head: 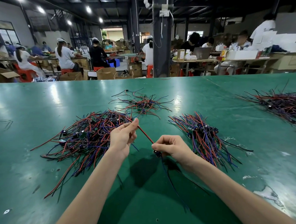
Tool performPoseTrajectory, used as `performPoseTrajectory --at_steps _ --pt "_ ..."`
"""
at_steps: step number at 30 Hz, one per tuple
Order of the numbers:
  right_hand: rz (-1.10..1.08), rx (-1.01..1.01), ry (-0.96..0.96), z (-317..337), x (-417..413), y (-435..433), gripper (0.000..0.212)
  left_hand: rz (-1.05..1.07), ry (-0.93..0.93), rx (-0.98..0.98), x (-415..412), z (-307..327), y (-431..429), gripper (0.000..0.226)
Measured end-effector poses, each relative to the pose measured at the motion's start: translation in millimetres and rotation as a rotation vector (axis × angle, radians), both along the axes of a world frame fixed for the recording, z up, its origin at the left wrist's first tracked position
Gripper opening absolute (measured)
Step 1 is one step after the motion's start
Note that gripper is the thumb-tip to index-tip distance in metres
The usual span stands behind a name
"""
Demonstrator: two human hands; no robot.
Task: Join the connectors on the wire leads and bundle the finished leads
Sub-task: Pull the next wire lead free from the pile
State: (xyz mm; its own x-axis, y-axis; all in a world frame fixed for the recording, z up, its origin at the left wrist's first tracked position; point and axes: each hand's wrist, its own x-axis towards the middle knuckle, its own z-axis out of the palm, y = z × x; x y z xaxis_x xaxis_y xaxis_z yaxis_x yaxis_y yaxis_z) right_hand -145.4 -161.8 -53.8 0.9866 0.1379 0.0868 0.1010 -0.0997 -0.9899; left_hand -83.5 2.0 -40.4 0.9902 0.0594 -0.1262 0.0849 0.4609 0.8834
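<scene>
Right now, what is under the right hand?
A dark connector hangs below the right hand, its lead trailing over the green table. Anything inside the curled fingers is hidden.

Two in all, the left grip (123, 137) and the right grip (172, 147); one lead (145, 134) pinched between them, made of one red and one black wire; one dark connector (156, 153) at the right grip; one green counter (41, 175); four heaps of leads on it: the left heap (86, 136), the middle heap (140, 105), the right heap (205, 135) and the far-right heap (285, 105); the leads in each are too many and too tangled to count; behind, one dark pillar (161, 45), one laptop (202, 52), five lit ceiling lamps (88, 9); roughly a dozen workers (64, 56), too small for an exact count.
</scene>
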Motion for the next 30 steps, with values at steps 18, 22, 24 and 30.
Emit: performPoseTrajectory --at_steps 18,22,24,30 --pt "0.087 -0.034 -0.015 -4 2 -3 0.018 -0.034 0.161 -0.175 10 5 18 0.017" --pt "0.11 -0.028 -0.009 -4 2 -2 0.018 -0.045 0.163 -0.182 9 5 19 0.019" --pt "0.118 -0.034 -0.001 -4 1 -2 0.018 -0.037 0.156 -0.177 9 5 18 0.017" --pt "0.145 -0.027 0.013 -5 0 -3 0.017 -0.028 0.133 -0.144 7 6 16 0.009"
